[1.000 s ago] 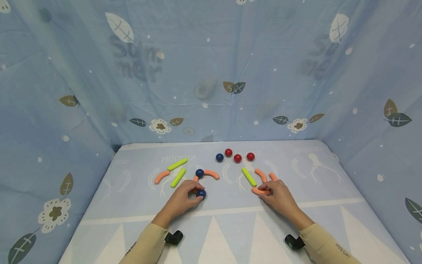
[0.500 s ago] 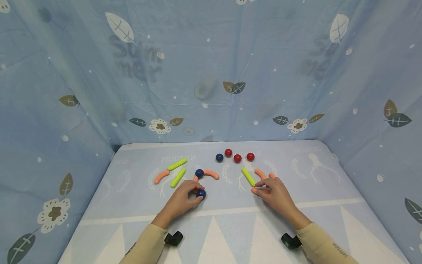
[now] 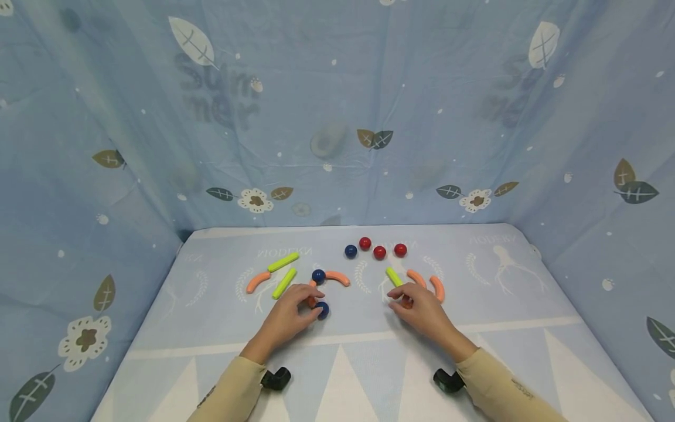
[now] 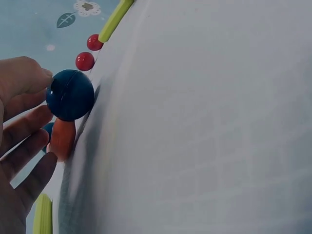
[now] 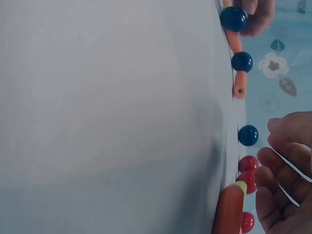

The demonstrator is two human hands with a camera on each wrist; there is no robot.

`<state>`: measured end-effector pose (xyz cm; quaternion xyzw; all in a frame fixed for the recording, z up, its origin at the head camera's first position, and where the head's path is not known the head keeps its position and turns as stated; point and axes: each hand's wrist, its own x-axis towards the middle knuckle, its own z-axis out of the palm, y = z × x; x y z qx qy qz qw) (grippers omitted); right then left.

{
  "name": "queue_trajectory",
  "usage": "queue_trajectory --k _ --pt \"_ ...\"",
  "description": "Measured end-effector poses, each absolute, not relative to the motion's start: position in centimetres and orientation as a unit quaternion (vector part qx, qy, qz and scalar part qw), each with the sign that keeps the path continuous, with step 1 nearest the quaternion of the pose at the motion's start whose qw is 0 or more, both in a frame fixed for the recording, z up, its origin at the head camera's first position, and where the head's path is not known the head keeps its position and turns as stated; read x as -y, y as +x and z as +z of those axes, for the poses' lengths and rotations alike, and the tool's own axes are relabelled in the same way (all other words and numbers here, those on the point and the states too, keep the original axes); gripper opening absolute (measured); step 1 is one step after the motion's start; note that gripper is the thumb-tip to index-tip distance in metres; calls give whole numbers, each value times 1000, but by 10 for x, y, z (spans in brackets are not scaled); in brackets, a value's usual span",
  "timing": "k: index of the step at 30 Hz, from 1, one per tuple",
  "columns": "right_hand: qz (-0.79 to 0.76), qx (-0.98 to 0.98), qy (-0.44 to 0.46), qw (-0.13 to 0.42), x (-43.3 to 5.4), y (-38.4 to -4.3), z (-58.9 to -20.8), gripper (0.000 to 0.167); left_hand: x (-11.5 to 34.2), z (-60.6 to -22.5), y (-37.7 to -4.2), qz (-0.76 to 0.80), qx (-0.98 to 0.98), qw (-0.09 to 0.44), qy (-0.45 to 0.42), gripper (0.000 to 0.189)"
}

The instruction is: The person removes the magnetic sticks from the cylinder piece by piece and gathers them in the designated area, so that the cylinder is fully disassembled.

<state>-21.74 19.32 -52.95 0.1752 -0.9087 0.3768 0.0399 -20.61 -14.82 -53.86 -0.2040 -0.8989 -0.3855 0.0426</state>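
Observation:
My left hand (image 3: 289, 313) holds a blue ball (image 3: 322, 310) by its thumb and fingers near the middle of the table. An orange curved rod (image 4: 63, 139) runs from that ball to a second blue ball (image 3: 319, 276), from which another orange curved rod (image 3: 337, 278) reaches right. My right hand (image 5: 287, 170) hovers with its fingers spread apart and loosely bent. An orange rod (image 5: 229, 209) lies close by it, mostly hidden under the fingers in the head view. A green straight rod (image 3: 393, 276) overlaps the right fingertips there.
Farther back sit a loose blue ball (image 3: 350, 251) and several red balls (image 3: 379, 253). Two orange curved rods (image 3: 437, 288) lie right of the right hand. At left are two green rods (image 3: 283, 283) and an orange one (image 3: 258, 282). A patterned curtain (image 3: 327, 117) closes the back.
My right hand has shifted left, uncovering the orange curved rod on its right and covering the near end of the green rod. The left hand has stayed on the blue ball.

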Motion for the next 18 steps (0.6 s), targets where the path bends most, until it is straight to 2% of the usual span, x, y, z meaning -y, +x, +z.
queue_trajectory --k 9,18 --pt "384 892 237 23 -164 -224 -534 21 152 -538 -216 -375 906 141 -137 22" --pt "369 897 245 1 -135 -239 -538 24 145 -537 -233 -379 911 137 -91 30"
